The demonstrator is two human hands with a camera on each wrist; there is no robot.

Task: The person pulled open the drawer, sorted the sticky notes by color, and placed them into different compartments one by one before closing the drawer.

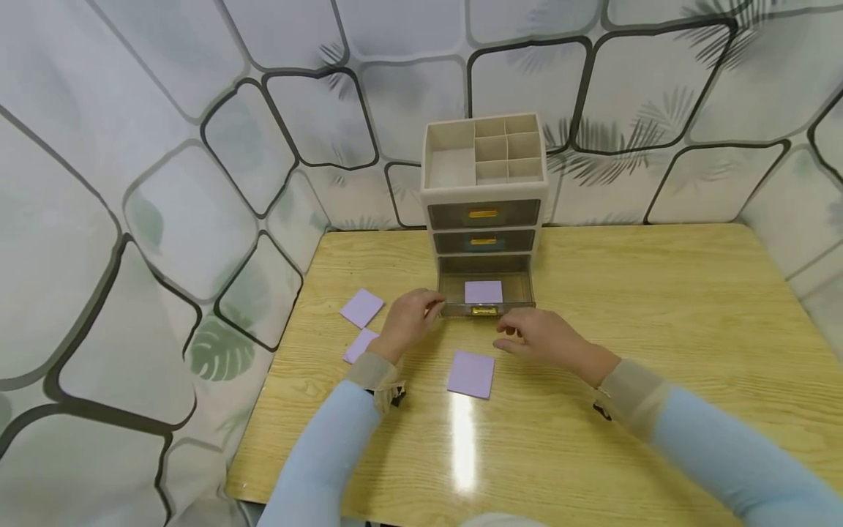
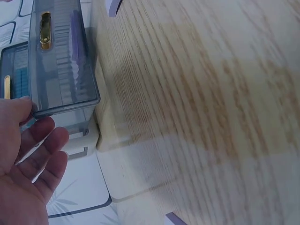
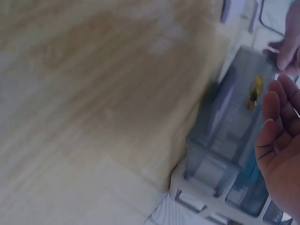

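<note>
The bottom drawer (image 1: pixel 453 310) of a small white drawer cabinet (image 1: pixel 484 192) is pulled out; it is clear grey plastic with a gold handle (image 1: pixel 484 311). Inside lies a lilac paper square (image 1: pixel 484 292). My left hand (image 1: pixel 410 320) pinches the drawer's front corner between thumb and index finger, its other fingers loosely bent, as the left wrist view shows. At the right end of the drawer front, my right hand (image 1: pixel 541 334) hovers close to the handle with loosely bent fingers and nothing in them. Another lilac square (image 1: pixel 471 375) lies on the table in front of the drawer.
Two more lilac squares (image 1: pixel 362 308) (image 1: pixel 359 345) lie left of the cabinet, one partly behind my left wrist. Two shut drawers (image 1: pixel 483 214) sit above the pulled-out one, under a compartmented top tray (image 1: pixel 451 150). A patterned curtain (image 1: pixel 408 95) surrounds the wooden table (image 1: pixel 658 307).
</note>
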